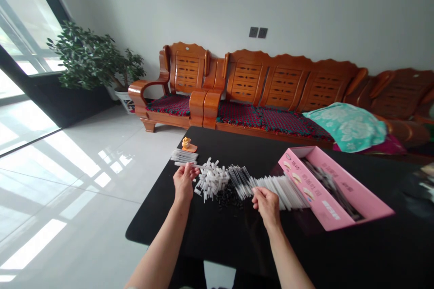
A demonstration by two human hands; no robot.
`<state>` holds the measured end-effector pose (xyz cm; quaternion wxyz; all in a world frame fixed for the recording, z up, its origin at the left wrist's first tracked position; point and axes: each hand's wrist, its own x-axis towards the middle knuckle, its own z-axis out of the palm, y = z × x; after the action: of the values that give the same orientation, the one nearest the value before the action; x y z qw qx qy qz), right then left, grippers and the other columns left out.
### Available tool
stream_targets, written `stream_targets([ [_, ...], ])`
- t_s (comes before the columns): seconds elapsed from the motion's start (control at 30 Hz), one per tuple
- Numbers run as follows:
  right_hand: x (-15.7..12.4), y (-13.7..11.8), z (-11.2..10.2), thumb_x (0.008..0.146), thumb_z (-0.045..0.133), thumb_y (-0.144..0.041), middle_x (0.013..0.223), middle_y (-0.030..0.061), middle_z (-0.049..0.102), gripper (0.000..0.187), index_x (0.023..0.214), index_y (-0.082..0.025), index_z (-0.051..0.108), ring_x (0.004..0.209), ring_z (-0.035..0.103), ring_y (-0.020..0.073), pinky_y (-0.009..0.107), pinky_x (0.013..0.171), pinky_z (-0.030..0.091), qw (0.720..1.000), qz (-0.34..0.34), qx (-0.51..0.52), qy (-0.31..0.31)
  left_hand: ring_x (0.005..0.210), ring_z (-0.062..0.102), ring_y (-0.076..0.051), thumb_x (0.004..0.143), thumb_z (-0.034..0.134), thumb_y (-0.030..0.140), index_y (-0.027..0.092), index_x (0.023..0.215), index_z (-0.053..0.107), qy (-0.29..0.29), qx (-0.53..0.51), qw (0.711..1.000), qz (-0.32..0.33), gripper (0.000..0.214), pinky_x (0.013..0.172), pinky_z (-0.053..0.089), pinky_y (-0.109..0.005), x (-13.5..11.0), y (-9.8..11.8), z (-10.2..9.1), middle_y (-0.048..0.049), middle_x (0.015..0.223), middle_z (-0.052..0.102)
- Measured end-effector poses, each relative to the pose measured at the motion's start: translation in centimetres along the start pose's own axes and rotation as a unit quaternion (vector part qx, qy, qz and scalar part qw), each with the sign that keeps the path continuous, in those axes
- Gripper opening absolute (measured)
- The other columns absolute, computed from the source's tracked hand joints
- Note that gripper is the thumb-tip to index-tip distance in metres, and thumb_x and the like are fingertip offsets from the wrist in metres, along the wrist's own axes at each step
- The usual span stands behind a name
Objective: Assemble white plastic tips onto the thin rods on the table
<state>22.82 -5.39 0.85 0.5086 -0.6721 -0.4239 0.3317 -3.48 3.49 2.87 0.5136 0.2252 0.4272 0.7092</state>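
My left hand (183,183) is closed in a pinch on a slim whitish pen-like stick (203,167), which lies crosswise at its fingertips. Just beyond it is a row of similar whitish sticks (183,156). To its right spreads a heap of short white plastic pieces (213,179), with small black pieces (228,198) beside them. My right hand (267,204) has thumb and fingers pressed together; whatever they grip is too small to make out. Close to its fingertips lie thin, dark-tipped rods resembling pen refills (241,181) and a row of translucent white tubes (283,191).
A pink open box (320,198) with dark slender items inside stands on the right of the black table (217,239). An orange figurine (186,143) sits near the far left corner. Behind are a wooden sofa (251,76) and a potted plant (98,61).
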Motion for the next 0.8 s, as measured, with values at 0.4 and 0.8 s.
stream_targets([
  [0.4,-1.2,-2.3,2.4,0.081,0.057,-0.064,0.053,0.0000,0.060,0.051,0.094,-0.016,0.068,0.041,0.054,0.0130,0.022,0.039,0.038,0.999,0.003,0.004,-0.032,0.055,0.062,-0.014,0.069,0.080,0.046,0.013,0.086,0.067,-0.246,0.058,0.963,-0.091,0.039,0.055,0.053,-0.027,-4.9,-1.1,2.3,-0.0032,0.068,0.066],
  [0.8,-4.1,-5.4,4.1,0.086,0.060,-0.056,0.051,-0.0014,0.058,0.043,0.087,-0.013,0.066,0.036,0.047,0.0078,0.017,0.035,0.032,0.897,0.102,0.230,-0.362,0.044,0.042,-0.004,0.081,0.068,0.051,0.011,0.085,0.072,-0.319,0.073,0.940,-0.097,0.041,0.041,0.030,-0.016,-5.5,0.0,3.0,-0.0031,0.065,0.060],
])
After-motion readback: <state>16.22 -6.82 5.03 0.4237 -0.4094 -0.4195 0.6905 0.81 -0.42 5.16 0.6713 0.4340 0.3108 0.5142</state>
